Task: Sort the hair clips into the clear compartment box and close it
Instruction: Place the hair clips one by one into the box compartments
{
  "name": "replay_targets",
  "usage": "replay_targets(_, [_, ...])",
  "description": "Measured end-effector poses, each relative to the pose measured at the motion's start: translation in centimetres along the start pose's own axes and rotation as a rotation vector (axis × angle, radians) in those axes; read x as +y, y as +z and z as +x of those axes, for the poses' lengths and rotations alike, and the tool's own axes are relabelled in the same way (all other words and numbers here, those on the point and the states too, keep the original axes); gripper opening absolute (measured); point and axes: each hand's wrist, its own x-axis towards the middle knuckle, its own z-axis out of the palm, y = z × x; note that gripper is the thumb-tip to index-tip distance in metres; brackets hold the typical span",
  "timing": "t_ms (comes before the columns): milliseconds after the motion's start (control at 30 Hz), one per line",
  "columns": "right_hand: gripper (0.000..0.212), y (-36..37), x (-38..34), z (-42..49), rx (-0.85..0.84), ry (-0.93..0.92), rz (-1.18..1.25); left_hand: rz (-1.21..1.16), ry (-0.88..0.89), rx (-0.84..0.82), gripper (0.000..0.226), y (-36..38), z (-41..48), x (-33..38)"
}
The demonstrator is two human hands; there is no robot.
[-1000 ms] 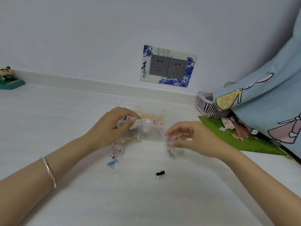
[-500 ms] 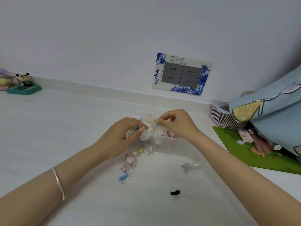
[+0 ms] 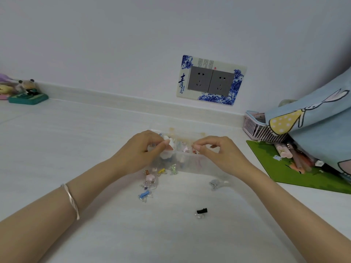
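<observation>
The clear compartment box lies open on the white table, between my hands. My left hand pinches a white flower-shaped hair clip over the box's left end. My right hand holds a small red-and-white hair clip between thumb and forefinger over the box's middle. Loose clips lie in front of the box: a pink one, a blue one, a yellow one, a green one, a grey one and a black one.
A green mat with pens and tubes lies at the right, with a pink basket and a blue cartoon-print fabric behind it. A panda figure on a teal base stands far left. A double socket is on the wall.
My right hand has moved from the table at the right to the box's middle, leaving the grey clip on the table. My left hand stays at the box's left end.
</observation>
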Motion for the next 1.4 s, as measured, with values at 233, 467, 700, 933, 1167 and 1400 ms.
replay_targets(233, [0.012, 0.1, -1.5, -2.4, 0.017, -0.052, 0.024, -0.054, -0.037, -0.012, 0.024, -0.8, -0.8, 1.0])
replay_targets(467, [0.009, 2.5, -4.6, -4.1, -0.038, -0.248, -0.005, 0.074, 0.120, 0.004, 0.016, -3.1, -4.1, 1.3])
replay_targets(700, [0.037, 7.5, -6.1, -3.9, -0.058, 0.031, -0.226, 0.182, -0.015, -0.088, 0.014, -3.2, -6.2, 0.4])
replay_targets(933, [0.028, 8.8, -6.7, -3.9, -0.022, 0.081, -0.297, 0.136, -0.116, -0.200, 0.025, -2.4, -6.3, -0.1])
replay_targets(1167, [0.025, 6.2, -5.2, -5.5, -0.018, 0.157, -0.121, 0.087, -0.016, -0.139, 0.019, -2.3, -5.4, 0.9])
replay_targets(1400, [0.005, 1.9, -4.5, -5.9, 0.029, 0.269, 0.446, 0.038, 0.047, -0.045, 0.018, -1.5, -3.6, 2.6])
